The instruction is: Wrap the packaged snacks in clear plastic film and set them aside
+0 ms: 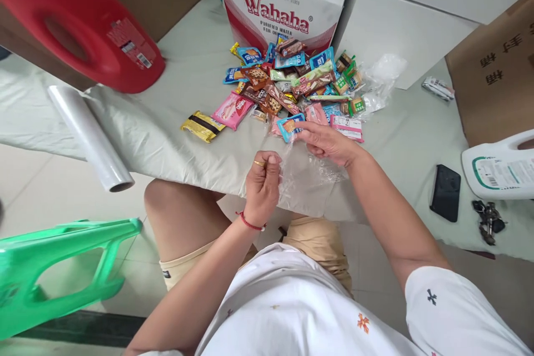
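My left hand (263,181), with a ring and a red cord bracelet, is closed on the edge of a clear plastic bag (306,189) that hangs at the table's front edge. My right hand (329,142) reaches over the bag, its fingers closed on a small blue snack packet (291,126). Behind both hands lies a pile of wrapped snacks (287,80) in brown, blue, green and pink wrappers. A pink packet (233,110) and a yellow packet (203,126) lie at the pile's left. Crumpled clear plastic (381,80) is at its right.
A Wahaha carton (283,8) and a white box (400,28) stand behind the pile. On the left are a red jug (95,22), a plastic film roll (92,139) and a green stool (62,272). To the right lie a phone (446,193), keys (489,222) and a white bottle (500,164).
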Motion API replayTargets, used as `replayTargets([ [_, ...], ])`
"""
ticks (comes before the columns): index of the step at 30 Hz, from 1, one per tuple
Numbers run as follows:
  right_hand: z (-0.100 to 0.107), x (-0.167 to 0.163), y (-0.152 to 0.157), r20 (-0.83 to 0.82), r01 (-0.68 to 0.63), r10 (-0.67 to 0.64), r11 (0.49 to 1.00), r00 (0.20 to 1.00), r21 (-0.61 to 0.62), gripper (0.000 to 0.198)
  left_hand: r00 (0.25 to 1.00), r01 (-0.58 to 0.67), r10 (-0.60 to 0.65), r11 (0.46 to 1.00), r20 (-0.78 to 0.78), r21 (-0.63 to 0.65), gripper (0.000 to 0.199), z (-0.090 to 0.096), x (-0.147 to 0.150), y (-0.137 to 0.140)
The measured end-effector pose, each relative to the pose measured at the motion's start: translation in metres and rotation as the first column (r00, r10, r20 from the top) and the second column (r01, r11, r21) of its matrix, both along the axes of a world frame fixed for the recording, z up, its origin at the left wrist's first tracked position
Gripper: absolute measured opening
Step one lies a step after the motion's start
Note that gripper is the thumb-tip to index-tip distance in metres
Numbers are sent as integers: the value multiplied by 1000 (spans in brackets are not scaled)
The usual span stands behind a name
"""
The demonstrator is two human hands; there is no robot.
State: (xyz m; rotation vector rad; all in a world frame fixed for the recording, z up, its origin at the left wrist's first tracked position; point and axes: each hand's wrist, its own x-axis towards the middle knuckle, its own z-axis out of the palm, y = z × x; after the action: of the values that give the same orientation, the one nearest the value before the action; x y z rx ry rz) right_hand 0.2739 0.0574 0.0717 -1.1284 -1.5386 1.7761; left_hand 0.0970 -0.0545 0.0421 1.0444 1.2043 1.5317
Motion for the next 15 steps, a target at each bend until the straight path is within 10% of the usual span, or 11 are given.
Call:
replayTargets([
  [9,11,7,-1,80,-55,40,978,996,202,31,894,-36,161,956,-418,292,16,9,-22,-15],
  [15,34,38,-6,231,-45,-36,941,972,337,29,795,309,-5,863,-606,399,31,25,-39,-34],
])
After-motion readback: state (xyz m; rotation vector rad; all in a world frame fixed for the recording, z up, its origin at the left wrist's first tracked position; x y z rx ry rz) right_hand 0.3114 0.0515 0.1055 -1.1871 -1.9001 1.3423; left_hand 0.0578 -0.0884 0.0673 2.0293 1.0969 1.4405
